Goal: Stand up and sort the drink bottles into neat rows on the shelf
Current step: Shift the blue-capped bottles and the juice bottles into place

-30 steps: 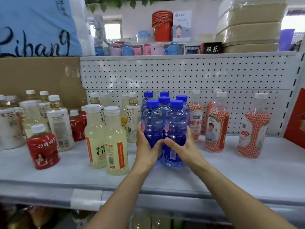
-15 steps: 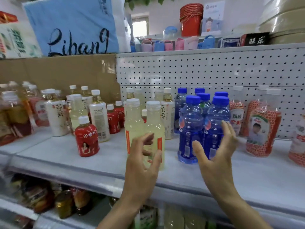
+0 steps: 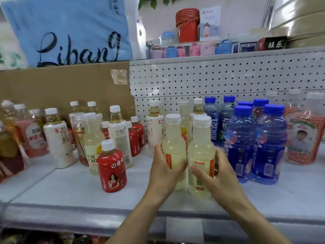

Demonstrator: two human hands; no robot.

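While left hand (image 3: 162, 170) grips one pale bottle (image 3: 173, 152), right hand (image 3: 216, 175) wraps its neighbour (image 3: 200, 155) (both upright).

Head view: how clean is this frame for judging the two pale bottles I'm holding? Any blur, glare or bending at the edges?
Head view: the pale yellow bottles under the left hand and right hand are fairly sharp. The far-left bottles are smeared and soft. Wide-angle bending curves the shelf edge. Light is even, with no strong glare.

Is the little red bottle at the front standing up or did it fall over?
Standing up. The little red bottle sits on its base on the shelf, white cap on top.
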